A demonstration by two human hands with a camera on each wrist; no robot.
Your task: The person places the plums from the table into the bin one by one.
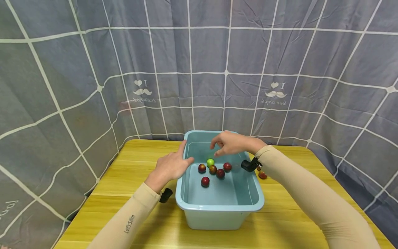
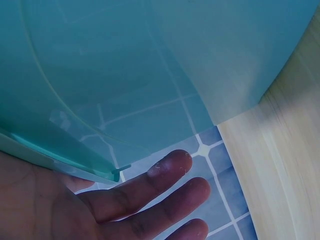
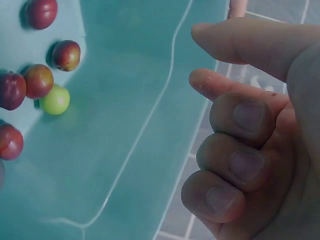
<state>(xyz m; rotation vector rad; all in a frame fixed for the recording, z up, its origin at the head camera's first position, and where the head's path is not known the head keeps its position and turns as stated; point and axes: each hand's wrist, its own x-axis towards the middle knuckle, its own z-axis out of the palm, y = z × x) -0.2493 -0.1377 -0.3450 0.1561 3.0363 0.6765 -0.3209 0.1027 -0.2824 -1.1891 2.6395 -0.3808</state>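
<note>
A light blue plastic basin (image 1: 220, 208) stands on the table with several dark red plums (image 1: 205, 181) and one small green fruit (image 1: 210, 162) on its floor. My left hand (image 1: 172, 165) rests on the basin's left rim, thumb on the inner side. In the left wrist view its other fingers (image 2: 170, 167) extend outside the wall. Over the far part of the basin hovers my right hand (image 1: 232, 142), holding nothing. The right wrist view has its thumb and index finger stretched apart and the other fingers (image 3: 245, 117) loosely curled, above the level of the plums.
Just right of the basin, partly hidden by the right wrist, more reddish plums (image 1: 262, 175) lie on the wooden table (image 1: 149, 155). A grey curtain (image 1: 205, 52) with white grid lines hangs behind and on both sides of the table.
</note>
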